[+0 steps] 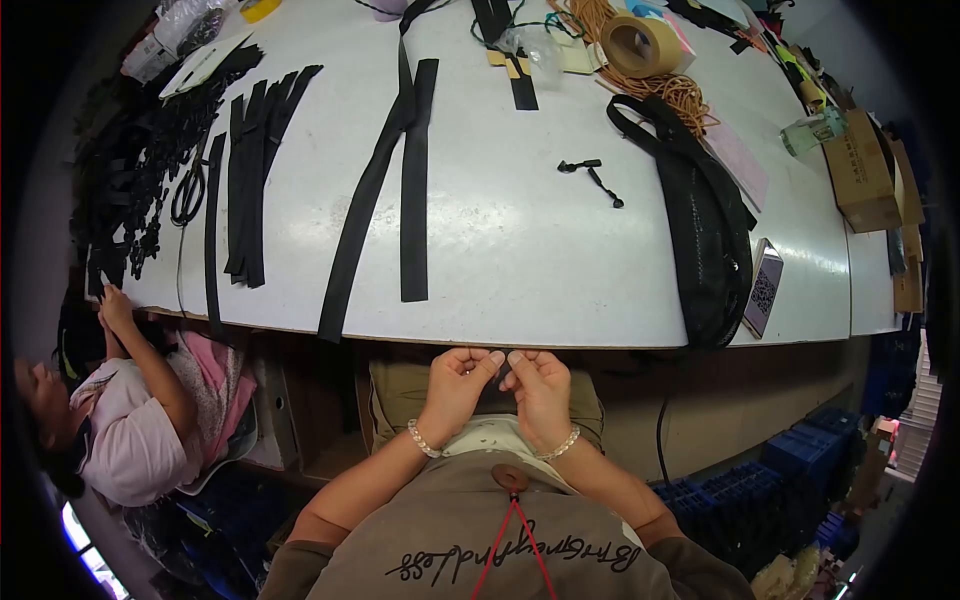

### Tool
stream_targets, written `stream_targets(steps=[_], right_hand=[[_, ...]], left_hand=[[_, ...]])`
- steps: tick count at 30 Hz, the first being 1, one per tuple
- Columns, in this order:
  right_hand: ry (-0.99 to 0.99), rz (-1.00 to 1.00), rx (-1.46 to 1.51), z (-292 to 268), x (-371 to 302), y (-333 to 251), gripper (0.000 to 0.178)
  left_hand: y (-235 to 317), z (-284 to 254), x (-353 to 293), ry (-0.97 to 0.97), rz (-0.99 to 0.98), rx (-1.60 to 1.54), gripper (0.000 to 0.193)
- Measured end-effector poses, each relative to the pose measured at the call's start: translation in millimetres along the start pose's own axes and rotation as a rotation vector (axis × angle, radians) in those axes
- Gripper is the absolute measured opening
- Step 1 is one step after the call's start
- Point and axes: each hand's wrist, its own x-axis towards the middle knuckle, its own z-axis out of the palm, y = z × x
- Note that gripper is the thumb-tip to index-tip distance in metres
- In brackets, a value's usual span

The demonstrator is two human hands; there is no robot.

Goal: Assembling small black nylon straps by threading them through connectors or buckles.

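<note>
Just off the table's front edge, over my lap, my left hand [462, 388] and my right hand [541, 388] are close together, thumbs and fingertips pinched. Between them shows a small dark piece [503, 374], too small and covered to make out its kind. Beyond them on the white table [510, 270] lie two small black cord pieces [592, 180] with thicker ends. A black bag [705, 230] with a strap loop rests to the right, its lower end at the table edge. Long black webbing straps [414, 190] stretch out to the left.
More black strips [250, 185], black-handled scissors [188, 195] and a dark heap of straps and buckles [130, 200] lie left. A co-worker [140, 410] sits there. Tan tape [640, 47] and brown cord [690, 105] lie far right. A phone [764, 285] lies beside the bag; cardboard boxes [862, 175] stand beyond.
</note>
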Motion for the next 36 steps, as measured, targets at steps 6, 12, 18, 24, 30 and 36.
stream_targets(steps=[6, 12, 18, 24, 30, 36], right_hand=[[0.079, -0.025, 0.057, 8, -1, 4, 0.003], [0.127, -0.029, 0.066, 12, -1, 5, 0.003], [0.153, 0.013, 0.094, 15, -1, 1, 0.004], [-0.001, 0.197, 0.169, 3, 0, -15, 0.004], [-0.319, -0.041, -0.061, -1, -21, -36, 0.004], [-0.461, -0.486, -0.234, 8, -30, -51, 0.01]], left_hand=[[0, -4, 1, -0.016, -0.032, -0.027, 0.009], [0, -8, 2, -0.049, -0.073, -0.026, 0.01], [3, -7, 2, -0.071, -0.076, -0.029, 0.009], [11, -8, -5, -0.072, -0.1, 0.0, 0.006], [41, 7, -38, -0.102, 0.168, 0.052, 0.011], [48, 1, -34, -0.154, 0.692, 0.308, 0.016]])
